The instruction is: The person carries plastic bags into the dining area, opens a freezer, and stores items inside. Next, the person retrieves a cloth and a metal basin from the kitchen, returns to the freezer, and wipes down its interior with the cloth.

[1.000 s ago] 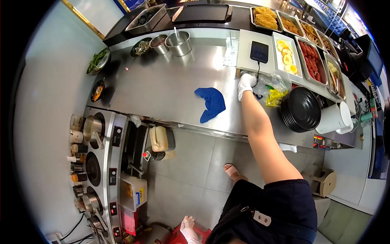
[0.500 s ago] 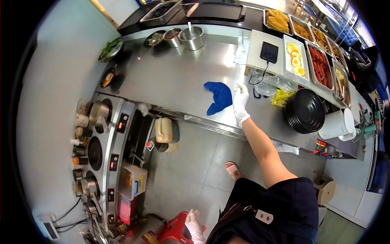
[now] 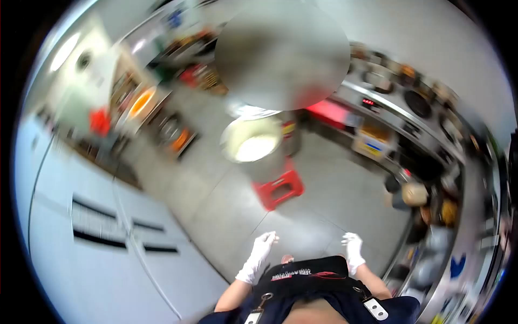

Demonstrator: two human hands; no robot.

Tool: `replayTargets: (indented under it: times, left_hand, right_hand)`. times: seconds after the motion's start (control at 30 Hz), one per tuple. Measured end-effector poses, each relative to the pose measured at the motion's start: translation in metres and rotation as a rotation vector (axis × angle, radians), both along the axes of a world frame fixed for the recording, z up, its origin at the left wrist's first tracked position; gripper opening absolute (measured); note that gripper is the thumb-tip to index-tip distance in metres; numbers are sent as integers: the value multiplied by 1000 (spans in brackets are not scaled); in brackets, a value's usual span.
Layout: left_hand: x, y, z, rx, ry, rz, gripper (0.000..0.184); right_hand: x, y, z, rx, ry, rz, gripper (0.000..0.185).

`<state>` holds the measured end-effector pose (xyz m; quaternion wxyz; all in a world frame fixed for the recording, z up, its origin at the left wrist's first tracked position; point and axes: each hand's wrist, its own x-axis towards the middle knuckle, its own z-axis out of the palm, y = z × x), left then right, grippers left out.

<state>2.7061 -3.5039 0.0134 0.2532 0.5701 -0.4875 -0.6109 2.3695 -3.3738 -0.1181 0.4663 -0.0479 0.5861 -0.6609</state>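
My left hand (image 3: 262, 249), in a white glove, hangs in front of my waist on the left with nothing in it. Its fingers are loosely bent and slightly apart. My right hand (image 3: 353, 250), also gloved in white, hovers to the right of my waist, holding nothing, fingers loosely spread. Neither touches anything. Beyond them a large round metal pot (image 3: 258, 164) with a pale inside stands on a red plastic stool (image 3: 279, 189); its contents are too blurred to name. The dark apron (image 3: 307, 275) lies between my hands.
White cabinet doors (image 3: 97, 227) line the left. A stove counter (image 3: 410, 105) with pots and jars runs along the right, a jug (image 3: 414, 193) on the floor below. The steel worktop (image 3: 458, 254) holds a blue cloth (image 3: 457, 265). A blurred round patch (image 3: 280, 54) hides the top middle.
The view has swung from the steel worktop round to the pot and cabinets. My right hand has left the worktop beside the blue cloth and come back near my waist.
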Motion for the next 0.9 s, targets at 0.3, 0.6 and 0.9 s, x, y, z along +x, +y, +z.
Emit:
replayTargets:
  times: [0.3, 0.6, 0.9]
  left_hand:
    - [227, -41, 8, 101, 217, 780, 29]
    - [368, -212, 28, 27, 182, 964, 34]
    - [530, -340, 11, 81, 192, 1272, 37]
  right_hand:
    - [302, -248, 138, -392, 1148, 1538, 27]
    - [458, -461, 109, -303, 1086, 1933, 30]
    - [654, -688, 173, -813, 1028, 1871, 30]
